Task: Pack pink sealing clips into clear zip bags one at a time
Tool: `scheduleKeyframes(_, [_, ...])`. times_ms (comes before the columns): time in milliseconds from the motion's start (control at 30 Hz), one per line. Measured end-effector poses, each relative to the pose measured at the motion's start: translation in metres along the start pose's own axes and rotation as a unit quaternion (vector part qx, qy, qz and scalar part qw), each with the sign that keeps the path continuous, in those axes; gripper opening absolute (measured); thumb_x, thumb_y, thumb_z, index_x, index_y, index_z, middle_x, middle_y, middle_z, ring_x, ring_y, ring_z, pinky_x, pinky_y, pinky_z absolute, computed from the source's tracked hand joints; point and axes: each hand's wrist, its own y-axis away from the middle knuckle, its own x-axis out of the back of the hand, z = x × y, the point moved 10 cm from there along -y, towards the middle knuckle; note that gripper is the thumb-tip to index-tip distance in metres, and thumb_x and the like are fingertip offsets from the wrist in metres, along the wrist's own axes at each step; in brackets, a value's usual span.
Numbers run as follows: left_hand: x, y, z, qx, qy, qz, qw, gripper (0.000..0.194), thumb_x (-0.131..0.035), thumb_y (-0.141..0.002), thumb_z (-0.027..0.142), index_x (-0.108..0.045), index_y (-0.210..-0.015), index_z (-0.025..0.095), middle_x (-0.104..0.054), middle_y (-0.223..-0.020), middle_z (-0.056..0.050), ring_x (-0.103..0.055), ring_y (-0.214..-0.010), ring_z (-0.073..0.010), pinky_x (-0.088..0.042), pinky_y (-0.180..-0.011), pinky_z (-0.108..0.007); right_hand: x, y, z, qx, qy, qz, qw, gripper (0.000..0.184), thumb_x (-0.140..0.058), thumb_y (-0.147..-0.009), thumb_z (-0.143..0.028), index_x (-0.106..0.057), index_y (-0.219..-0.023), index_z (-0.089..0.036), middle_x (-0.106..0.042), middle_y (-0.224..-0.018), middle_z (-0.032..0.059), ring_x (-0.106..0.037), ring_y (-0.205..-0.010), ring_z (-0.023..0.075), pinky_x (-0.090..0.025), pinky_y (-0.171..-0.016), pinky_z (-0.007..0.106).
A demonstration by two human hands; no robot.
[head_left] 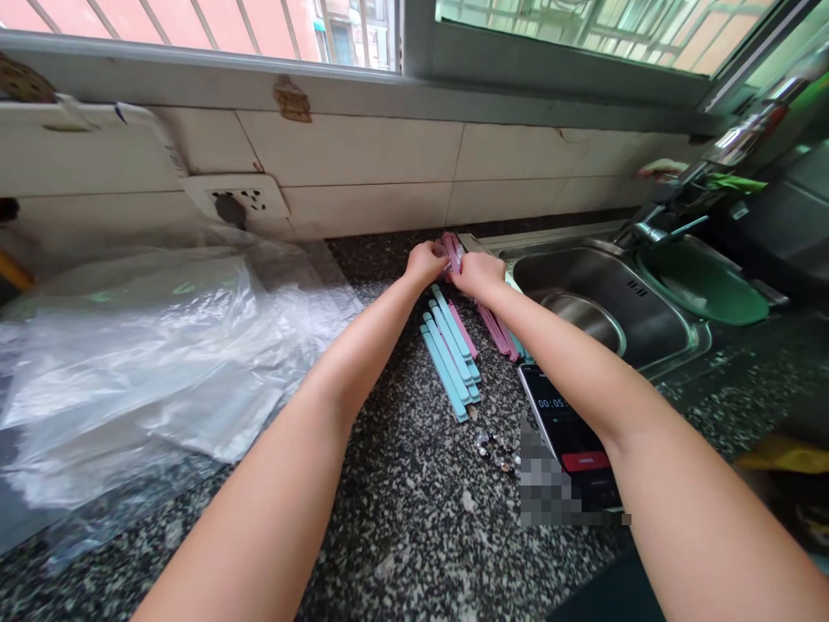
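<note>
Both my hands are together over the far part of the speckled counter. Between them is a small bundle of pink bag sealing clips (452, 247), with a shiny clear bit of plastic near it. My left hand (426, 263) pinches the bundle from the left. My right hand (480, 274) closes on it from the right, its fingertips partly hidden. Nearer to me lies a loose stack of light blue sealing clips (448, 358), with a pink clip (462, 330) beside it. More pink clips (497, 332) lie under my right forearm, partly covered.
Crumpled clear plastic bags (161, 363) spread over the left side. A phone (550, 415) showing a timer lies under my right forearm, near a beaded bracelet (497, 453). At the right is a steel sink (690, 341) with a green basin (712, 289). A wall socket (259, 200) holds a plug.
</note>
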Motion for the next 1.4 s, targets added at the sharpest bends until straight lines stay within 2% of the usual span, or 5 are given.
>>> scheduleKeyframes(467, [0.009,0.007,-0.001,0.012,-0.007,0.028,1.0,0.029,-0.059,-0.067,0.015,-0.063,-0.095,0.007,-0.065,-0.095,-0.013,-0.059,-0.092,-0.023,-0.041,-0.078,-0.027,0.004,0.005,0.003,0.01,-0.007,0.0,1.0,0.041,-0.049,-0.081,-0.046,-0.065,-0.102,-0.014,-0.067,-0.1,0.0157,-0.061,-0.099,0.0303,-0.047,-0.08,0.037])
scheduleKeyframes(733, [0.017,0.012,0.005,-0.033,-0.067,0.056,0.996,0.036,-0.058,-0.07,0.018,-0.06,-0.104,0.011,-0.056,-0.109,-0.016,-0.052,-0.105,-0.0273,-0.039,-0.091,-0.034,0.008,0.006,0.012,0.0,-0.002,0.008,1.0,0.038,-0.05,-0.08,-0.043,-0.066,-0.101,-0.015,-0.068,-0.1,0.0143,-0.062,-0.099,0.0264,-0.046,-0.079,0.032])
scheduleKeyframes(967, [0.032,0.028,0.019,-0.062,-0.104,0.036,0.992,0.029,-0.057,-0.071,0.021,-0.066,-0.096,0.011,-0.057,-0.102,-0.014,-0.053,-0.102,-0.0266,-0.04,-0.09,-0.033,0.021,0.02,0.009,0.006,0.002,0.023,1.0,0.036,-0.05,-0.079,-0.042,-0.067,-0.098,-0.017,-0.069,-0.097,0.0134,-0.063,-0.096,0.026,-0.047,-0.076,0.033])
scheduleKeyframes(1133, [0.07,0.057,0.035,-0.084,-0.103,0.037,0.99,0.023,-0.057,-0.072,0.021,-0.068,-0.09,0.01,-0.059,-0.097,-0.011,-0.055,-0.094,-0.022,-0.041,-0.088,-0.03,0.041,0.039,0.0,0.018,-0.002,0.036,0.999,0.034,-0.049,-0.079,-0.042,-0.068,-0.094,-0.019,-0.07,-0.095,0.0118,-0.064,-0.094,0.0249,-0.047,-0.074,0.032])
scheduleKeyframes(1400, [0.18,0.122,0.025,-0.08,-0.095,0.107,0.986,0.018,-0.057,-0.073,0.021,-0.068,-0.083,0.01,-0.062,-0.086,-0.007,-0.056,-0.079,-0.0157,-0.044,-0.08,-0.028,0.07,0.091,-0.056,0.093,-0.031,0.054,0.994,0.031,-0.05,-0.078,-0.042,-0.069,-0.088,-0.021,-0.07,-0.092,0.0088,-0.064,-0.088,0.0233,-0.046,-0.07,0.032])
